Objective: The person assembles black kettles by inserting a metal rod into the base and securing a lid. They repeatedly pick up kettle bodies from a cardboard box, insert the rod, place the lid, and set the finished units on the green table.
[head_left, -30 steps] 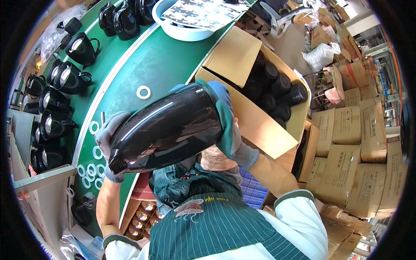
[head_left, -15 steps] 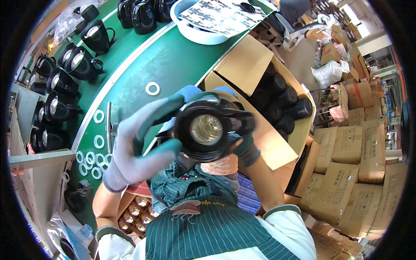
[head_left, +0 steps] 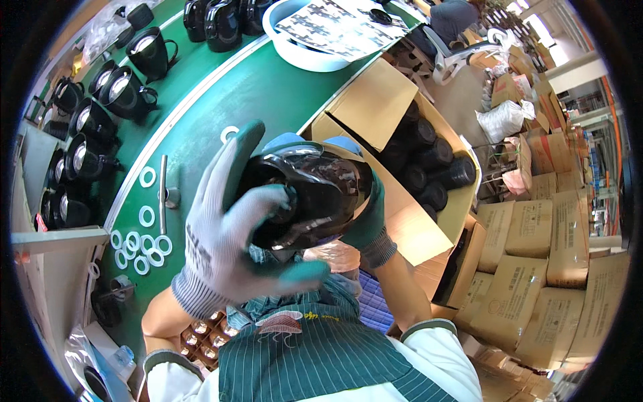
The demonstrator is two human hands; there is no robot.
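Observation:
A glossy black jug (head_left: pixel 318 194) is held in front of my body, lying on its side with its rounded wall toward me. My left hand (head_left: pixel 224 234), in a grey glove with green fingertips, is at the jug's left end. One bent finger presses on a dark projecting part there, and the others spread above and below. Some fingers are blurred. From the right, my right hand (head_left: pixel 370 234) is wrapped round the other end, most of its fingers hidden by the jug. A pale blue rounded thing (head_left: pixel 345 144) shows just behind the jug.
White rings (head_left: pixel 142 242) and a metal rod (head_left: pixel 163 194) lie on the green table (head_left: pixel 201 120). Handled black jugs (head_left: pixel 127 94) stand at left. A blue basin (head_left: pixel 295 53) sits far off. At right are an open carton (head_left: pixel 429 251) of black parts and stacked cartons (head_left: pixel 509 288).
The jug has turned from showing its round opening with a shiny inside to showing its glossy side. My left hand has shifted right over its end; my right hand keeps its hold.

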